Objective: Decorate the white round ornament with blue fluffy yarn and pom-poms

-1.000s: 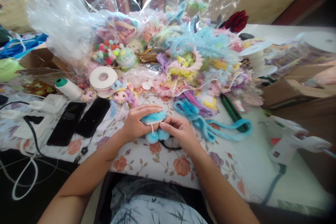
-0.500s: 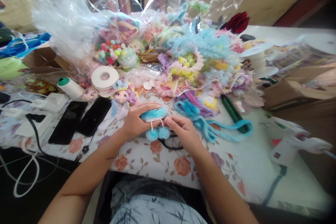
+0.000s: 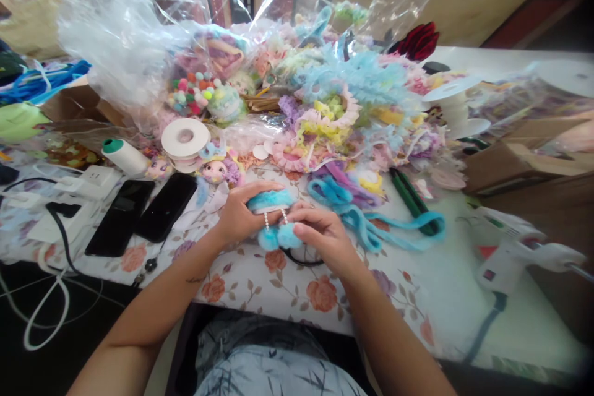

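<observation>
My left hand (image 3: 239, 216) is closed round a round, light-blue fluffy piece (image 3: 271, 200) with a pale band along its lower edge. Two short strings of white beads (image 3: 266, 223) hang from it, each ending in a blue pompom (image 3: 268, 239). With thumb and fingers bent together, my right hand (image 3: 320, 232) grips the right-hand pompom (image 3: 288, 235) at its side. Part of that hand's fingertips is hidden behind the pompom. A strip of blue fuzzy material (image 3: 371, 229) lies just right of my right hand.
Behind my hands rises a heap of ruffled trims (image 3: 362, 80) and plastic bags. Two phones (image 3: 120, 216), a ribbon spool (image 3: 185, 136) and a power strip (image 3: 60, 223) lie left. A glue gun (image 3: 515, 247) and cardboard box (image 3: 524, 161) stand right.
My right hand has shifted from the right bead string down to the pompom below it. My left hand keeps its hold on the fluffy piece, almost unmoved.
</observation>
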A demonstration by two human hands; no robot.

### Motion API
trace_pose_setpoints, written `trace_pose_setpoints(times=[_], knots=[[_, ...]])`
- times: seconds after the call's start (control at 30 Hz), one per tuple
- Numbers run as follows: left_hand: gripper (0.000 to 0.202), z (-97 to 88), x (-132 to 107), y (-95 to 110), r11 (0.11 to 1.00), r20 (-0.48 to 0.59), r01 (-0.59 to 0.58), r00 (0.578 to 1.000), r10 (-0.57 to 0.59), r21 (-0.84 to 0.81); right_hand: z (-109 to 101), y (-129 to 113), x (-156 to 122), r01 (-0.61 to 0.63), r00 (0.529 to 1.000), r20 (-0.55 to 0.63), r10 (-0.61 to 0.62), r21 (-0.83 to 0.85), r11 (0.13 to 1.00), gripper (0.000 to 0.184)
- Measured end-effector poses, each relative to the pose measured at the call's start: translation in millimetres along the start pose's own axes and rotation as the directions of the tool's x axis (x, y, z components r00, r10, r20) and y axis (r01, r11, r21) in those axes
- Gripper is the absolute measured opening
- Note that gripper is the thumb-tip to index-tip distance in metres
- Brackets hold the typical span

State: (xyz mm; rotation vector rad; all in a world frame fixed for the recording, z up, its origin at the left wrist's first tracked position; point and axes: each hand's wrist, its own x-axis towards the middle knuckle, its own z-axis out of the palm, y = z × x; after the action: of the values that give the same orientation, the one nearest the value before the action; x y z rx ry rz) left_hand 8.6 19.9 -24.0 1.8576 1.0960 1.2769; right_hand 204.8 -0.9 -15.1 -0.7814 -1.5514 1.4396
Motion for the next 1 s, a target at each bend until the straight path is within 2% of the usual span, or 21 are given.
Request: trace_pose_setpoints(times=[0.07,0.13,0.2,0.27,0.33,0.43,0.53,0.63,0.7,0.87,1.0], knots=[[0.038,0.8,-0.6,1.8,0.988,0.031,0.115,0.993,-0.113,-0.1,-1.4,1.0,-1.5,0.002,1.0,0.003,-0.002,0.088,0.996,0.03],[0.038,3.0,-1.7,3.4,0.92,0.093,0.298,0.955,-0.283,-0.254,-1.9,1.9,-2.8,-0.018,0.999,-0.023,0.022,0.17,0.985,0.037],[0.041,6.0,-2.4,4.9,0.762,0.197,0.497,0.867,-0.458,-0.415,-1.6,2.2,-3.4,-0.054,0.997,-0.044,0.065,0.218,0.975,0.045],[0.046,9.0,-2.1,6.1,0.583,0.311,0.626,0.773,-0.554,-0.518,-0.7,1.8,-3.5,-0.067,0.994,-0.071,0.083,0.204,0.977,0.05],[0.045,11.4,-1.0,6.4,0.497,0.373,0.668,0.733,-0.569,-0.555,0.7,1.5,-3.2,-0.067,0.983,-0.166,0.082,0.091,0.994,0.042],[0.04,13.9,0.4,5.4,0.462,0.393,0.689,0.71,-0.585,-0.559,3.9,1.6,-2.7,-0.048,0.947,-0.321,-0.006,-0.16,0.986,0.02],[0.039,15.3,0.1,4.0,0.418,0.399,0.71,0.68,-0.615,-0.567,7.5,1.0,-2.5,0.024,0.938,-0.315,-0.141,-0.35,0.936,0.012],[0.041,15.4,-0.8,4.4,0.421,0.402,0.71,0.682,-0.611,-0.565,9.9,-0.5,-2.8,0.097,0.932,-0.274,-0.239,-0.446,0.89,0.01],[0.043,14.6,-1.2,5.6,0.452,0.397,0.705,0.693,-0.601,-0.546,10.3,-1.1,-3.0,0.099,0.928,-0.279,-0.245,-0.449,0.888,0.009],[0.041,12.5,-2.3,6.6,0.578,0.383,0.67,0.741,-0.551,-0.465,8.4,-0.2,-2.9,-0.025,0.932,-0.341,-0.12,-0.392,0.919,0.01],[0.037,11.7,-3.6,4.4,0.664,0.37,0.618,0.785,-0.496,-0.42,6.6,0.6,-2.5,-0.064,0.934,-0.355,-0.039,-0.274,0.96,0.018]])
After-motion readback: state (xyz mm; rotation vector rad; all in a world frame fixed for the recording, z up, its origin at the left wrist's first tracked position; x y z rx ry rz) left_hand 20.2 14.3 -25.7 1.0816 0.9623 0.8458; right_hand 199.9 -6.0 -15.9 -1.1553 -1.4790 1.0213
